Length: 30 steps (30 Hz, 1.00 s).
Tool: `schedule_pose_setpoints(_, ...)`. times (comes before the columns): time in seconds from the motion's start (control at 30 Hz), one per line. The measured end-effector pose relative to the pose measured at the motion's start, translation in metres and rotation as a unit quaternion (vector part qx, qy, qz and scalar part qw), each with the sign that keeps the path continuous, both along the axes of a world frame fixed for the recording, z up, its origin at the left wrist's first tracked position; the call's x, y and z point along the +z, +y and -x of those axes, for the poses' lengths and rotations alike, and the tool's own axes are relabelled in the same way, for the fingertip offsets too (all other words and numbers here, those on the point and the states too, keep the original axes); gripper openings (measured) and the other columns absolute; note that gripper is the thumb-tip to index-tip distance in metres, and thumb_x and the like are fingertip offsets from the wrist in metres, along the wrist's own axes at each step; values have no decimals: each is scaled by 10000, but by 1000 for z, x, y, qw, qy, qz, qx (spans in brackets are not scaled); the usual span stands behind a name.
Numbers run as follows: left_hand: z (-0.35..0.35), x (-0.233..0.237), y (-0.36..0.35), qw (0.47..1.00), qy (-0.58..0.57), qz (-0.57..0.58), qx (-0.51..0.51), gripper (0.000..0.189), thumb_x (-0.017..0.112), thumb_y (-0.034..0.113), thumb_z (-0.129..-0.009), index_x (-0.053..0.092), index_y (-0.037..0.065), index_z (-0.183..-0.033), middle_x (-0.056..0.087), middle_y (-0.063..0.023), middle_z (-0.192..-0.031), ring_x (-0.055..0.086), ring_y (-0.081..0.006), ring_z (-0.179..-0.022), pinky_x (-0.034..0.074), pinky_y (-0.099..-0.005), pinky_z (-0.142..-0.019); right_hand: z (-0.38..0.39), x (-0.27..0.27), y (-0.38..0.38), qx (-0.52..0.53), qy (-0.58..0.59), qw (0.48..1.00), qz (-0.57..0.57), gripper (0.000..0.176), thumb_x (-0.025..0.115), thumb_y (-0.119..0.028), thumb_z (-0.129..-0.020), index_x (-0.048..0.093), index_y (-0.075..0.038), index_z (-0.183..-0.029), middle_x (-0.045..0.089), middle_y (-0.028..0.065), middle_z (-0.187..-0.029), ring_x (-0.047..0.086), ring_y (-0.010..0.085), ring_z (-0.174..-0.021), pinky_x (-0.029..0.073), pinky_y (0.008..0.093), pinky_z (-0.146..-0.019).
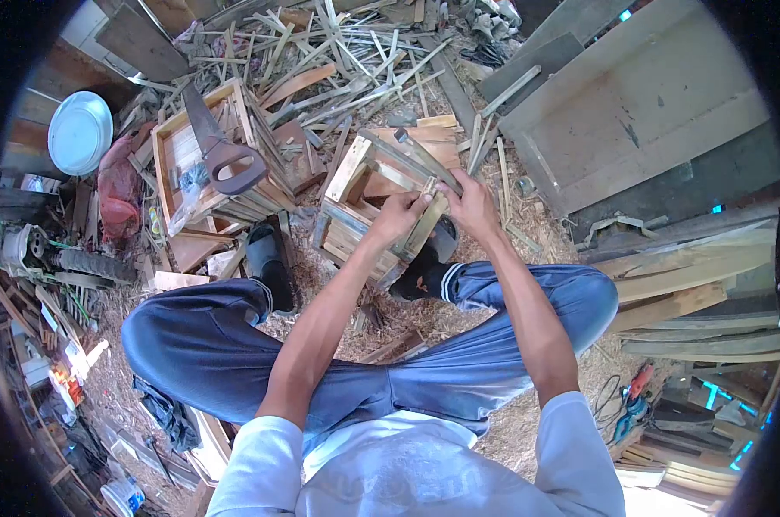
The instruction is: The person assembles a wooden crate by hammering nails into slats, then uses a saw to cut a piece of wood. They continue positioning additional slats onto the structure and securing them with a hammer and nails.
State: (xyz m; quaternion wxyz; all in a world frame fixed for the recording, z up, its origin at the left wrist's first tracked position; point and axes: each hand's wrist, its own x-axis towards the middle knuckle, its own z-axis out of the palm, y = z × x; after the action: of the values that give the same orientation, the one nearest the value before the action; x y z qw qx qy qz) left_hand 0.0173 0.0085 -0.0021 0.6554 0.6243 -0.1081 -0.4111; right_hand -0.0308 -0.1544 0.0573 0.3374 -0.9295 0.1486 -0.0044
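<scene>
Between my feet stands a small wooden crate [342, 226], tilted, built of slats with open gaps. My left hand [397, 215] is closed at its upper right edge, thumb and fingertips pinched near a wooden strip [426, 226]; what they pinch is too small to make out. My right hand [473, 205] is closed round the wooden handle of what looks like a hammer [424, 157], its dark end pointing up and left over the crate. Both hands are close together at the crate's corner.
A handsaw [235, 168] lies on a stack of wooden boxes [261, 129] at left. Scrap sticks [347, 69] pile up at the back. A large board [631, 112] leans at right, above stacked planks [691, 284]. A pale blue basin [80, 133] stands far left. Sawdust covers the floor.
</scene>
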Motion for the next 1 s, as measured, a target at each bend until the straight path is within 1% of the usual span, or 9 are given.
schedule_pose_setpoints(0.2,-4,2,2,999,38,1,-8,428,541,335,-992,627,-64,-1123,687,-110,-804,694,-208,-664,557,-319,-584,-2,2,-11,33,-13,996,-88,305,676,-231,-867,661,-61,-1120,687,221,-942,667,389,-907,511,432,-785)
schedule_pose_setpoints(0.27,-6,1,4,995,99,25,-13,393,510,323,-1007,629,-30,-1133,691,-107,-878,692,-195,-695,553,-303,-612,-2,-3,-12,40,-14,997,-63,291,697,-186,-845,662,-25,-1085,687,167,-859,667,241,-769,495,363,-718)
schedule_pose_setpoints(0.5,-9,-5,5,995,87,25,-36,412,505,342,-1005,631,-23,-1147,696,-106,-899,686,-177,-719,551,-303,-655,-3,-4,-11,31,-28,995,-92,283,704,-169,-834,667,-16,-1069,690,169,-855,664,255,-763,493,368,-715)
schedule_pose_setpoints(0.7,-3,-2,-8,1000,-14,-3,-4,432,515,352,-1000,638,-53,-1088,694,-93,-866,668,-167,-689,538,-286,-639,3,-6,-8,26,-78,995,-55,293,682,-150,-846,648,-9,-1100,697,165,-920,664,268,-791,500,352,-736)
schedule_pose_setpoints(0.77,-6,-8,-11,998,56,3,0,458,489,373,-1009,638,-54,-1083,684,-90,-840,655,-165,-667,535,-283,-624,10,6,-9,8,-153,988,-33,300,646,-183,-889,621,-28,-1144,687,191,-899,671,361,-866,510,408,-780)
schedule_pose_setpoints(0.8,-8,-10,-13,998,57,4,4,458,489,373,-1009,638,-54,-1083,684,-90,-840,655,-165,-667,535,-283,-624,14,13,-9,12,-152,988,-33,300,646,-183,-889,621,-28,-1144,687,191,-899,671,361,-866,510,408,-780)
schedule_pose_setpoints(0.87,-10,-15,-18,999,31,-26,-9,481,456,394,-1016,635,-48,-1079,670,-95,-818,644,-172,-649,539,-300,-595,22,32,-8,-92,-52,981,-163,279,621,-191,-916,609,-23,-1138,671,202,-898,667,360,-863,498,425,-760)
schedule_pose_setpoints(0.93,-6,-20,-28,999,17,-37,18,489,449,402,-1017,634,-47,-1075,665,-102,-817,640,-174,-643,538,-312,-582,34,44,-2,-99,-25,991,-88,247,583,-216,-945,601,-11,-1082,651,210,-849,649,373,-806,483,441,-720)
schedule_pose_setpoints(1.0,-6,-20,-33,998,1,-47,41,498,441,411,-1018,632,-46,-1070,659,-109,-817,635,-177,-636,538,-324,-568,50,19,-6,-88,-95,991,-35,317,532,-308,-982,599,-21,-1099,561,104,-696,526,190,-616,421,363,-596)
